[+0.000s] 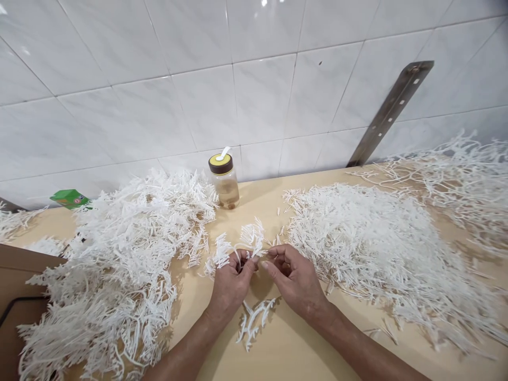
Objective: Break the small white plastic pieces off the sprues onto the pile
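In the head view, the left hand (232,286) pinches a white branched sprig (254,237) on the near side of the yellow-lidded jar (227,186), while the right hand's (297,278) thumb and forefinger close in beside it — whether they grip a strand, I cannot tell. The sprig looks light and springy, its fine tips likely to snag or snap — better held by the thicker stem than by the tufts towards the jar.

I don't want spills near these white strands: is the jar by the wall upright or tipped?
Upright: the clear jar stands on its base, its yellow-and-brown lid uppermost.
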Motion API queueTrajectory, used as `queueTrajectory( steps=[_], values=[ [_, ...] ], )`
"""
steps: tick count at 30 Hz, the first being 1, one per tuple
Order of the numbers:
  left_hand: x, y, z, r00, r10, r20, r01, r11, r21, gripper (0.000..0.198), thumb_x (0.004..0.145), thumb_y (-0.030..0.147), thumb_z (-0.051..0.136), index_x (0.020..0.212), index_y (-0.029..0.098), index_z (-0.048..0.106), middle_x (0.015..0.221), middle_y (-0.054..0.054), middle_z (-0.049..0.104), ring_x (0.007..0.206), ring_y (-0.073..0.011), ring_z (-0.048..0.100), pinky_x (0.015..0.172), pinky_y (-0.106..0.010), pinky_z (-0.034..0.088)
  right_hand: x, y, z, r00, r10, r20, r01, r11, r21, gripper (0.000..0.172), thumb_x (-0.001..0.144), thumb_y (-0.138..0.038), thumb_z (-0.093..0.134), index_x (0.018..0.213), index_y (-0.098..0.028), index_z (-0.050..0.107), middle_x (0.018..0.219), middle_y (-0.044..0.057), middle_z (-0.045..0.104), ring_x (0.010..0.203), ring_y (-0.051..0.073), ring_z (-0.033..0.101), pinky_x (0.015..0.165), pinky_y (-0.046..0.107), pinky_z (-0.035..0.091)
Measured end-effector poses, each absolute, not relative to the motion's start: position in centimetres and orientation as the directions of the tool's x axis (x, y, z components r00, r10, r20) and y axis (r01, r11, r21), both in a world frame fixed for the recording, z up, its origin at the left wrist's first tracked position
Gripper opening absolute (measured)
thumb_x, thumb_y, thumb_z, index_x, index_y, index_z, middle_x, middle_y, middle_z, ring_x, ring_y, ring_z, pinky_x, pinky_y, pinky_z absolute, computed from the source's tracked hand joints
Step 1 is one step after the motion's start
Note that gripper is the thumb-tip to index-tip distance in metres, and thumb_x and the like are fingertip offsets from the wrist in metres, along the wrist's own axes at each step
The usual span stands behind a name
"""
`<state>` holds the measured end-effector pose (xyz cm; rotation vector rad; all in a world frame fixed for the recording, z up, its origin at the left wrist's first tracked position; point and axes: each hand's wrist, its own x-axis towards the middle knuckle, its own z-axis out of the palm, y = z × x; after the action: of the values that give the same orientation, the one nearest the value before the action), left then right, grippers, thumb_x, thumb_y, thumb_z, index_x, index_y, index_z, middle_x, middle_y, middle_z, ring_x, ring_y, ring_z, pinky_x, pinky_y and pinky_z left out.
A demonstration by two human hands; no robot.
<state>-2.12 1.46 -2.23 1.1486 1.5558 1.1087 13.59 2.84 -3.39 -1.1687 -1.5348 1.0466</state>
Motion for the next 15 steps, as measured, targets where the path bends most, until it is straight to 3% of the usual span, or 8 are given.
queueTrajectory(
  steps=[3,8,15],
  values=[
    [-1.8,1.3,-2.2,-0.191,0.973,-0.128,0.236,0.172,0.956,0.024,0.076,0.043,0.065,0.078,0.019,0.064,0.063,0.003,0.059,0.060,-0.0131,0.051,0.059,-0.023,0.040,13.1,3.0,-3.2,-0.135,0.978,0.157,0.219,0.184,-0.958,0.027,0.085,-0.045,0.066,0.085,-0.020,0.059,0.071,0.002,0.060,0.060,0.015,0.053,0.054,0.027,0.045],
    [-1.3,1.4,-1.7,-0.170,0.983,-0.065,0.260,0.109,0.959,0.021,0.077,0.038,0.063,0.068,0.018,0.063,0.058,0.002,0.056,0.057,-0.0136,0.051,0.057,-0.024,0.040,12.7,3.2,-3.2,-0.093,0.979,0.183,0.320,0.203,-0.925,0.025,0.086,-0.044,0.064,0.082,-0.020,0.061,0.069,0.002,0.062,0.061,0.016,0.055,0.058,0.028,0.046],
    [-1.5,1.2,-1.4,-0.141,0.987,-0.081,0.186,0.107,0.977,0.023,0.079,0.040,0.065,0.080,0.017,0.068,0.068,-0.001,0.065,0.064,-0.0151,0.057,0.063,-0.025,0.045,12.7,3.5,-3.4,-0.095,0.978,0.184,0.309,0.205,-0.929,0.023,0.092,-0.039,0.055,0.084,-0.019,0.065,0.070,0.002,0.064,0.063,0.016,0.057,0.058,0.027,0.045]
  ],
)
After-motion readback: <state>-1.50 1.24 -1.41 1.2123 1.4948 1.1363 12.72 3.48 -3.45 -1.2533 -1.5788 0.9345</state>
